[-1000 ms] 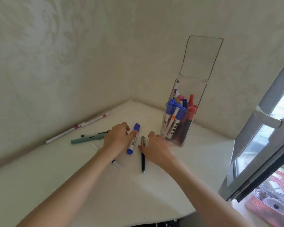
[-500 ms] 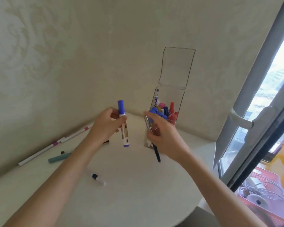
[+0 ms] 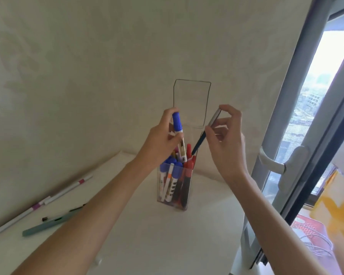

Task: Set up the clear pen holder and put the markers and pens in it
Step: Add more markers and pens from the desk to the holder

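Head view: marker labels are too blurred to read. Left hand (image 3: 160, 140) grips a blue-capped marker (image 3: 178, 133) above the clear pen holder (image 3: 174, 187) on the table (image 3: 147, 235); right hand (image 3: 225, 139) pinches a dark pen (image 3: 206, 132), tip angled down toward it.

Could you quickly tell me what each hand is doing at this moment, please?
Left hand: closed on a blue-capped marker, lowering it into the clear pen holder.
Right hand: closed on a thin dark pen above the holder.
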`<state>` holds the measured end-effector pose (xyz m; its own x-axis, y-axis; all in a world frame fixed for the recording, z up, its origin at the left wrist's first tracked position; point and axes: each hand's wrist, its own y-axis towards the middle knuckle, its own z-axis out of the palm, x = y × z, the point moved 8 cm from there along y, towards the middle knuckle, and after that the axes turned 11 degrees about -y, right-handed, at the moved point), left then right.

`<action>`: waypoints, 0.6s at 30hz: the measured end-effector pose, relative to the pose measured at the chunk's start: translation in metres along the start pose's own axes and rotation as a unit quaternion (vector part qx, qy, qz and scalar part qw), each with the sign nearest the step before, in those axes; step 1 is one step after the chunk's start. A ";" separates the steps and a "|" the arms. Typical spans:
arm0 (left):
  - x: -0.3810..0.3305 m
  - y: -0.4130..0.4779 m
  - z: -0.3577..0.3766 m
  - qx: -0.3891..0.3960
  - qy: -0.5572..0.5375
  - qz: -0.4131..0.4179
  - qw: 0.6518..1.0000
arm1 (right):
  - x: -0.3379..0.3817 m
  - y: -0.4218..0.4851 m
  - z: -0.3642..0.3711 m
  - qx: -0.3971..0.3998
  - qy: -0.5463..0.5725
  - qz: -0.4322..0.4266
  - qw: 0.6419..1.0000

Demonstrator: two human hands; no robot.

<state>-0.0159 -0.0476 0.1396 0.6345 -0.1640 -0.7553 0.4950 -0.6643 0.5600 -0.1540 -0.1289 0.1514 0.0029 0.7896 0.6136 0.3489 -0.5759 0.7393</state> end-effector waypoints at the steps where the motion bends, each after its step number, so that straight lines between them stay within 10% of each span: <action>1: 0.003 -0.002 0.005 0.016 0.028 0.002 0.999 | -0.002 -0.001 0.002 0.001 -0.005 -0.006 1.000; 18: 0.024 -0.006 0.019 0.108 0.212 0.033 0.971 | -0.014 -0.006 0.038 0.095 -0.110 -0.027 0.989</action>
<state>-0.0146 -0.0616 0.1120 0.8704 0.0727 -0.4869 0.3378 -0.8076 0.4834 -0.1203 -0.1283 0.1275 0.1754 0.8572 0.4841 0.5236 -0.4976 0.6915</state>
